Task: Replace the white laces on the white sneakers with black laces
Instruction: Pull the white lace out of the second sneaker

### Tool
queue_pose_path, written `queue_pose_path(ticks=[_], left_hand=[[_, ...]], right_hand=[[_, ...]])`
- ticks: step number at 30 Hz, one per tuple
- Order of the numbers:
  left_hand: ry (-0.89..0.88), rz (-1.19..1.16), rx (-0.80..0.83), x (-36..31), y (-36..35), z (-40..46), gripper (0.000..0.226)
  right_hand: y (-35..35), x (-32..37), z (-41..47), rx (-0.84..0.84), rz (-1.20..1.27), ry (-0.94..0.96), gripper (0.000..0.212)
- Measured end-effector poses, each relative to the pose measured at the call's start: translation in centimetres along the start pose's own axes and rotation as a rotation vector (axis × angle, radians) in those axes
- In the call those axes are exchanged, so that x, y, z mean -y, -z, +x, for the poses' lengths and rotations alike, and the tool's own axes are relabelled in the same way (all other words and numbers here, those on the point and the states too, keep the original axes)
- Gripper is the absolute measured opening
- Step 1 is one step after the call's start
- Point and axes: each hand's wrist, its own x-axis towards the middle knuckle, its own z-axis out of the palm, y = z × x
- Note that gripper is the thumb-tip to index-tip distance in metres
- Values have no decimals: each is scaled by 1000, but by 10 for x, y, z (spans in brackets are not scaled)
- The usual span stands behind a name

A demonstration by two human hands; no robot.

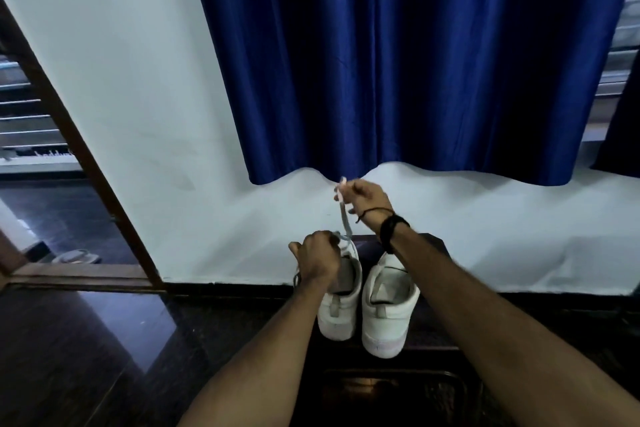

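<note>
Two white sneakers stand side by side, heels toward the camera, on a dark low stand in front of a white wall and a blue curtain (398, 62). The right hand (363, 198) is raised above them, its fingers pinched on the free end of a white lace (343, 215), which runs down taut to the front of the left sneaker (341, 302). The left hand (317, 256) is curled over that shoe's tongue area, bracing it; it seems also to grip a lower stretch of lace, though its knuckles hide the eyelets. The right sneaker (388, 308) sits untouched just beside.

The lace is a flat, soft, light ribbon that bears pull only along its length, so the best hold is a firm pinch near its tip, drawn in line with the eyelet. The sneaker is light and would likely lift or tip with the pull, hence the steadying grip over its upper. No black laces show clearly.
</note>
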Motion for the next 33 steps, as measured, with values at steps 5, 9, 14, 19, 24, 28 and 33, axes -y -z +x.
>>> queue_pose_path(ticks=[5, 9, 14, 19, 24, 28, 33], left_hand=[[-103, -658, -156, -32, 49, 18, 28], [-257, -839, -127, -54, 70, 18, 30], [53, -685, 37, -12, 29, 19, 48], [-32, -147, 299, 15, -9, 10, 43], [98, -299, 226, 7, -6, 21, 24], [-6, -549, -47, -11, 23, 26, 27], [-317, -757, 45, -28, 52, 18, 26]], right_hand=[[-17, -63, -20, 319, -496, -85, 52], [-28, -53, -23, 148, -357, -49, 12], [-16, -29, -2, -87, -128, 19, 31], [4, 17, 10, -45, 232, 176, 34], [10, 13, 7, -61, 273, 151, 29], [3, -39, 4, 81, -238, -115, 34], [-21, -50, -17, 293, -636, -143, 37]])
